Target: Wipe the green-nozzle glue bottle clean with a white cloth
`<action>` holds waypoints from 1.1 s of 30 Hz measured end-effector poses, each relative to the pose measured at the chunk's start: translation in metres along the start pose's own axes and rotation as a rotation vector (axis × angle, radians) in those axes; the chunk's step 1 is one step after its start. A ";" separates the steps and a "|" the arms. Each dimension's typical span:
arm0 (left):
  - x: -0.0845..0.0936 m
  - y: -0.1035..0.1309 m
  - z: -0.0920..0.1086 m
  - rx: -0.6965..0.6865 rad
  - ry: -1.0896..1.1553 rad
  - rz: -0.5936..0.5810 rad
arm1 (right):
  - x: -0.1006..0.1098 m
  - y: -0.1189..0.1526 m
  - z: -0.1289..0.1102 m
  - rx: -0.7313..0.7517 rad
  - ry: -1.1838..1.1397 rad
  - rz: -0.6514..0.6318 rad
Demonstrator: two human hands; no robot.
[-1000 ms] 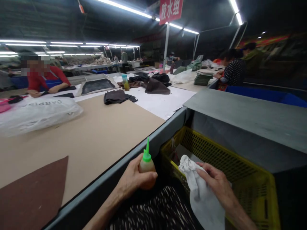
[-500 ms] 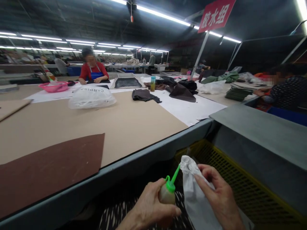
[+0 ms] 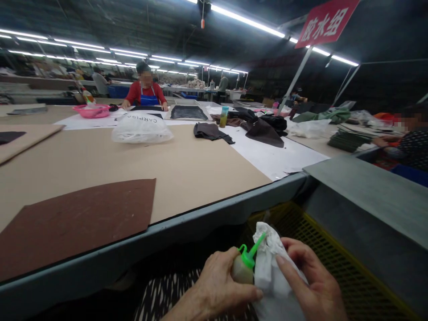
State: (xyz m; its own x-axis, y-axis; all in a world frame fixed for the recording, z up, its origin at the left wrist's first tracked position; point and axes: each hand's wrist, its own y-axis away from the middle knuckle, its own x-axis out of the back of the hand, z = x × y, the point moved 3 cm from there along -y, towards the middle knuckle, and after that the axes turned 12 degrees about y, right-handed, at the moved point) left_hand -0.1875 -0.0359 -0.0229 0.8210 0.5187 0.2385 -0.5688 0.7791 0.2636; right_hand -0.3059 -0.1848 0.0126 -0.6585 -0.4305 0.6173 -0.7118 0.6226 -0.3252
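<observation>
The squeeze bottle (image 3: pixel 242 273), low in view between five and six o'clock, has swung over to meet the white cloth (image 3: pixel 272 285) at five. A second ago it stood upright and well apart from the cloth; half a second ago its green nozzle (image 3: pixel 257 245) only reached the cloth's edge. Now the nozzle slants toward one or two o'clock and lies across the bunched top of the cloth — touching it, it seems, though whether any liquid passes I cannot tell. The left hand (image 3: pixel 217 285) has its fingers wrapped around the bottle, thumb across the near side. The right hand (image 3: pixel 314 285), between four and five, pinches the cloth between thumb and fingers, the fingertips partly hidden behind it. For the work, I judge this to be the point where tip and cloth come together, so a steady hold on both matters most. The yellow crate (image 3: pixel 354 272) sits beyond at four o'clock, while the brown sheet (image 3: pixel 90 223) lies flat on the desk (image 3: pixel 174 167) at eight — no hand on it.
</observation>
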 end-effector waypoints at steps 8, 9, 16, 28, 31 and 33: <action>0.001 -0.001 -0.006 0.032 -0.023 -0.013 | -0.013 0.006 -0.017 0.125 0.036 0.060; 0.002 -0.001 -0.005 0.034 -0.021 -0.022 | -0.015 0.007 -0.018 0.154 0.030 0.043; 0.006 0.000 -0.009 0.004 0.009 -0.059 | -0.022 -0.001 -0.011 -0.034 -0.165 -0.084; -0.003 0.004 -0.011 -0.068 -0.283 0.175 | -0.037 -0.011 -0.014 -0.183 0.174 -0.226; -0.005 0.005 -0.011 -0.073 -0.256 0.163 | -0.042 -0.010 -0.016 -0.248 0.166 -0.295; -0.006 0.007 -0.010 -0.063 -0.239 0.142 | -0.044 -0.011 -0.019 -0.270 0.115 -0.339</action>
State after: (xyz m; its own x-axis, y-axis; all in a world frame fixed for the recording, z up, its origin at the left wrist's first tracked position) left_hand -0.1956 -0.0301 -0.0323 0.6941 0.5325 0.4845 -0.6670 0.7288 0.1546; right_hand -0.2639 -0.1602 0.0025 -0.3570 -0.5738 0.7371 -0.7833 0.6138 0.0985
